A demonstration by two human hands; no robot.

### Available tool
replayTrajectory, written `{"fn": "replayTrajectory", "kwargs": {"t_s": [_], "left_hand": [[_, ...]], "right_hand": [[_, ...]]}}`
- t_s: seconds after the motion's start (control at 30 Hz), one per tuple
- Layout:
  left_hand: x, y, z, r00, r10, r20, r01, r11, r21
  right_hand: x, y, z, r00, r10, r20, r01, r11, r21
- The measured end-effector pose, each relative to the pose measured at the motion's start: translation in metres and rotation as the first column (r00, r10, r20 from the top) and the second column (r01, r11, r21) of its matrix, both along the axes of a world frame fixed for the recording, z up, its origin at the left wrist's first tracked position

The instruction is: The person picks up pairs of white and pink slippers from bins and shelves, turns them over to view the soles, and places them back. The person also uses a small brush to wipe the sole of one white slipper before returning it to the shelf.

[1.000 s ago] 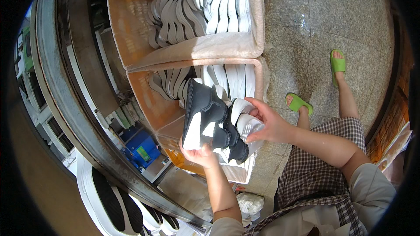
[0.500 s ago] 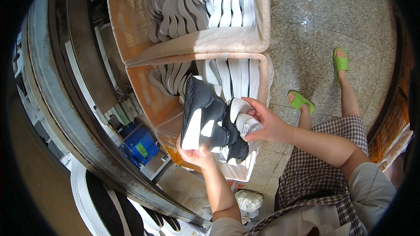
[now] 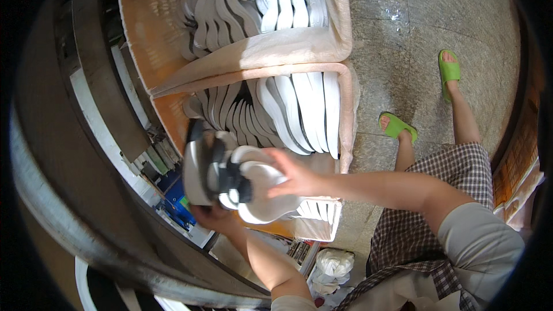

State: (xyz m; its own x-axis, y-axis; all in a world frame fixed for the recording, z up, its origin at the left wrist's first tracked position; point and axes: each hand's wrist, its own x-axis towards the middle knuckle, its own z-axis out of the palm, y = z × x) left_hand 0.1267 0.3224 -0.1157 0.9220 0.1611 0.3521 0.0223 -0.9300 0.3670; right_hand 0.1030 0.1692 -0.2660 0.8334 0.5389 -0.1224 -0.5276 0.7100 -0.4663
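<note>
Both hands have moved toward the left of the frame since the earlier frame, taking the bunch of shoe soles from above the middle of the lower crate to its left edge; more of the packed white soles (image 3: pixel 311 112) behind now shows. Motion blur softens the bunch, so its exact count cannot be made out. Left hand (image 3: pixel 212 216), dark and smeared, holds the lower end of the black-and-white soles (image 3: pixel 200 170), its fingers mostly hidden beneath them. Right hand (image 3: pixel 296 177) has its fingers parted, thumb low and forefinger high, gripping a white sole (image 3: pixel 266 196) at the right of the bunch, left of the frame's centre; where the other fingers lie is hard to see. Below the bunch, the near end of the lower orange crate (image 3: pixel 169 110) is partly covered by the hands and soles. At the top, the upper orange crate (image 3: pixel 140 29), full of grey and white soles (image 3: pixel 282 1), is cut off by the frame edge. A blue box (image 3: pixel 174 190) at left is mostly blocked by the metal beam (image 3: pixel 86 236), and a large sole at lower left is only partly in view.
</note>
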Motion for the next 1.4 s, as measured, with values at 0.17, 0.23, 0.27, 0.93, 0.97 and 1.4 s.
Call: {"fn": "replayTrajectory", "kwargs": {"t_s": [0.17, 0.23, 0.27, 0.93, 0.97, 1.4], "left_hand": [[0.019, 0.081, -0.031, 0.978, 0.084, -0.192, -0.052, 0.985, 0.162], [0.024, 0.11, -0.103, 0.949, 0.055, -0.309, 0.046, 0.95, 0.309], [0.028, 0.122, -0.141, 0.914, 0.069, -0.399, 0.118, 0.897, 0.427], [0.029, 0.158, -0.204, 0.843, -0.05, -0.536, 0.267, 0.904, 0.335], [0.025, 0.159, -0.204, 0.829, 0.011, -0.559, 0.153, 0.957, 0.245], [-0.012, 0.188, -0.204, 0.764, 0.022, -0.645, -0.059, 0.998, -0.036]], "right_hand": [[0.003, 0.1, -0.044, 0.966, 0.259, 0.001, -0.234, 0.873, -0.428], [-0.002, 0.12, -0.089, 0.87, 0.492, -0.027, -0.404, 0.681, -0.611], [-0.015, 0.122, -0.104, 0.837, 0.547, -0.028, -0.395, 0.567, -0.723], [0.06, 0.096, -0.123, 0.6, 0.533, 0.596, 0.535, 0.286, -0.795], [0.061, 0.097, -0.127, 0.583, 0.538, 0.609, 0.517, 0.332, -0.789], [0.059, 0.098, -0.119, 0.729, 0.371, 0.575, 0.519, 0.248, -0.818]]}}
